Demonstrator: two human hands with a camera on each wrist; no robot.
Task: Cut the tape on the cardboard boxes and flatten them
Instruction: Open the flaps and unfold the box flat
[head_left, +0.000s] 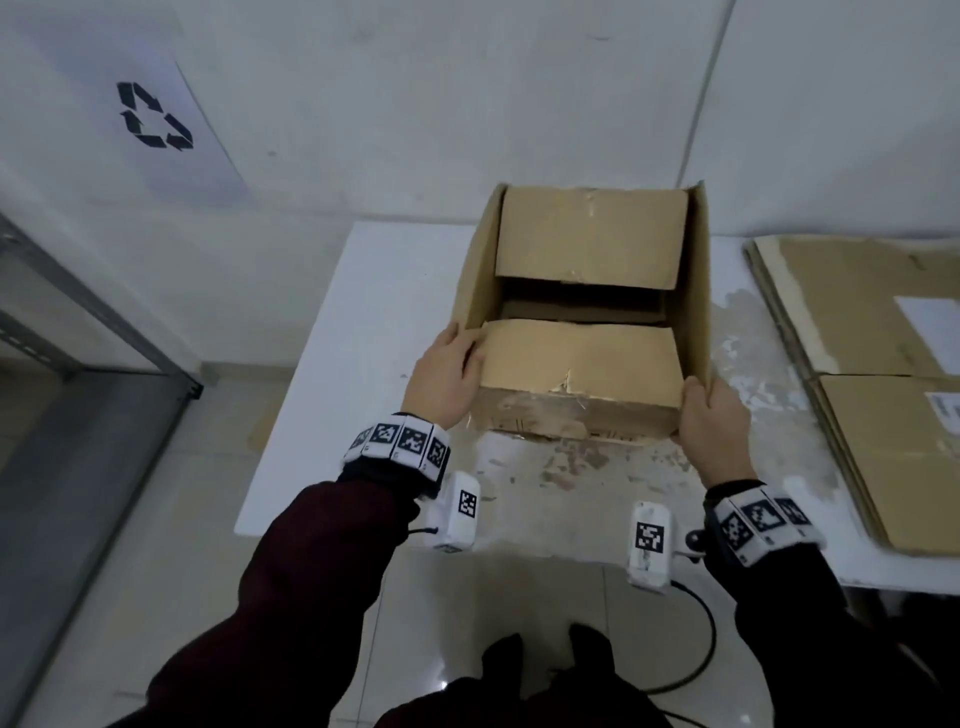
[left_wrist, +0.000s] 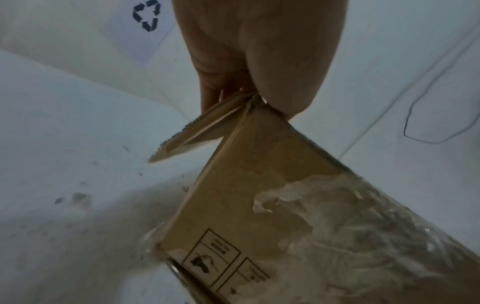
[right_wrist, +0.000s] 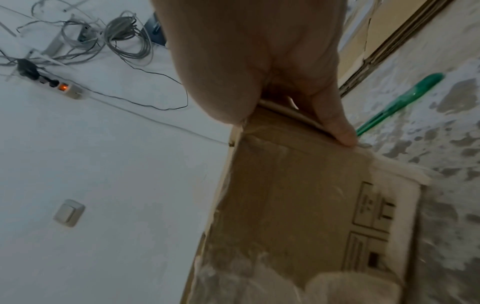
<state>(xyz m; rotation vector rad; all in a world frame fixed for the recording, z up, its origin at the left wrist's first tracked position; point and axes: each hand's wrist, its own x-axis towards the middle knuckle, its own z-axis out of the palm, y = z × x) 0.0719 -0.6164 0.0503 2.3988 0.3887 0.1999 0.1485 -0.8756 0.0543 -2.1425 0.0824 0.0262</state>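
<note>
A brown cardboard box (head_left: 582, 364) stands on the white table (head_left: 363, 364), its top open, two flaps folded inward and the side flaps upright. Torn clear tape (head_left: 535, 415) clings to its near face. My left hand (head_left: 447, 374) grips the near left corner, fingers curled over the edge. My right hand (head_left: 711, 415) grips the near right corner. In the left wrist view the left hand (left_wrist: 254, 61) pinches the corner of the box (left_wrist: 259, 195). In the right wrist view the right hand (right_wrist: 259, 61) holds the box (right_wrist: 285, 195) at its edge.
A stack of flattened cardboard (head_left: 857, 338) lies on the table at the right. A green-handled tool (right_wrist: 400, 102) lies on the table right of the box. A metal shelf frame (head_left: 78, 312) stands at the left. A recycling sign (head_left: 153, 117) hangs on the wall.
</note>
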